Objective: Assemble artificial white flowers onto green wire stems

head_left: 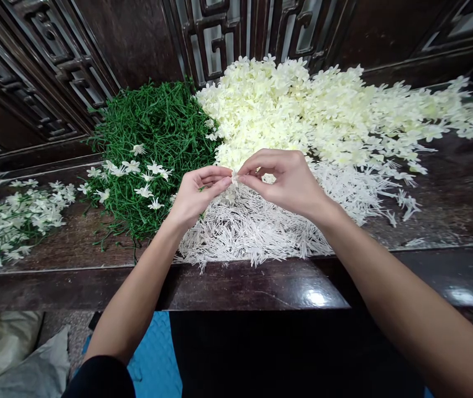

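Observation:
My left hand (198, 192) is closed, and a bit of green stem shows between its fingers. Fingertips of my right hand (287, 178) pinch at a small white artificial flower (234, 176), where both hands meet. Most of the flower is hidden by the fingers. Right below the hands lies a heap of thin white stamens (253, 229). Behind them rises a big pile of cream flower petals (286, 105). To the left is a tangle of green plastic stems (153, 119), with several assembled white flowers (143, 190) lying on it.
A bunch of white flowers on green stems (25, 221) lies at the far left of the dark wooden bench (447, 221). A carved wooden back (137, 38) stands behind the piles. Pale sacks (25, 359) and a blue mat (157, 359) are on the floor.

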The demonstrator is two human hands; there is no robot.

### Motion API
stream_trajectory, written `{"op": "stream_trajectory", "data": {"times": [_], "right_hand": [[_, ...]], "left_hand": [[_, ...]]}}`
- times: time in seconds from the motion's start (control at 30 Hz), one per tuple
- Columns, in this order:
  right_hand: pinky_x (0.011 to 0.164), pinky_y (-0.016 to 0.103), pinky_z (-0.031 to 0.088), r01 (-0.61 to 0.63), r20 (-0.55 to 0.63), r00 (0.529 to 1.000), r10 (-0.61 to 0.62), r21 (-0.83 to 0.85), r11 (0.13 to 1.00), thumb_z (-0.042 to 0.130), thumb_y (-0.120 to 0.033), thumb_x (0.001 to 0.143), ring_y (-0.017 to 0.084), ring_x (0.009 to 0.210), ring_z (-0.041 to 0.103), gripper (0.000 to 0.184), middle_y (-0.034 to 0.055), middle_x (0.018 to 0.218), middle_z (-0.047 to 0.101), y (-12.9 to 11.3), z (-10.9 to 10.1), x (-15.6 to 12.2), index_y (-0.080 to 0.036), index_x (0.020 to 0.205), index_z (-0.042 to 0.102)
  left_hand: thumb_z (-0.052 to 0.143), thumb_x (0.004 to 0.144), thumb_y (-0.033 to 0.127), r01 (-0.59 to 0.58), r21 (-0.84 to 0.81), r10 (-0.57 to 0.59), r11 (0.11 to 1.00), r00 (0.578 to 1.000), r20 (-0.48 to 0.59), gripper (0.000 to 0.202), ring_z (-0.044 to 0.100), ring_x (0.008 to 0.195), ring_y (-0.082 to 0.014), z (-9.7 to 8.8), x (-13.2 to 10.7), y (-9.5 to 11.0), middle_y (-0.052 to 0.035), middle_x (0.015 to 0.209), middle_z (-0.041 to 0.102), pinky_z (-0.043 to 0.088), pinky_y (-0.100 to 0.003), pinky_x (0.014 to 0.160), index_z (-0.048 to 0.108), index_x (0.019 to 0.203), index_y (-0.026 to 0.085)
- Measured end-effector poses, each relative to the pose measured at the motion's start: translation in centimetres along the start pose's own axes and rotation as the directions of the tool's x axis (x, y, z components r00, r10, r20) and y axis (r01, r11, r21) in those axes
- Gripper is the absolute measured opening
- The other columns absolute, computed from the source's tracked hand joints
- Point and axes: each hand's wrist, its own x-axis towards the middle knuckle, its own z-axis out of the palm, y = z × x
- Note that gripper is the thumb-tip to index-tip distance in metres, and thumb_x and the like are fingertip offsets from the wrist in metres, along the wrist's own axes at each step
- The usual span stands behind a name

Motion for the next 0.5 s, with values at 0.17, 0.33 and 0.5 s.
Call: {"op": "stream_trajectory", "data": {"times": [0.17,0.33,0.5], "right_hand": [[0.074,0.039,0.06,-0.048,0.001,0.999,0.048,0.068,0.997,0.069,-0.021,0.082,0.02,0.077,0.07,0.009,0.0067,0.084,0.076,0.0,0.06,-0.07,-0.016,0.086,0.076],[0.072,0.037,0.06,-0.031,-0.018,0.999,0.033,0.097,0.995,0.069,-0.019,0.08,0.018,0.074,0.068,0.007,0.0058,0.081,0.074,0.11,0.34,-0.15,-0.014,0.085,0.072],[0.071,0.036,0.061,-0.01,-0.041,0.999,0.013,0.076,0.997,0.07,-0.018,0.079,0.017,0.072,0.069,0.002,0.0033,0.078,0.074,0.16,0.53,-0.21,-0.017,0.08,0.072]], "left_hand": [[0.08,0.074,0.026,-0.032,0.012,0.032,0.999,0.999,0.014,0.019,0.068,0.078,-0.0117,-0.09,-0.04,-0.24,-0.0046,0.086,0.075,0.055,-0.024,0.073,0.077,0.091,0.018],[0.08,0.075,0.025,-0.031,0.046,0.03,0.998,0.999,0.01,0.018,0.069,0.08,-0.0131,0.11,-0.16,0.03,-0.0056,0.089,0.076,0.056,-0.025,0.074,0.077,0.091,0.018],[0.08,0.074,0.022,-0.032,0.057,0.032,0.998,0.999,0.001,0.016,0.068,0.077,-0.0122,0.37,-0.3,0.19,-0.0048,0.086,0.076,0.057,-0.026,0.075,0.077,0.09,0.017]]}}
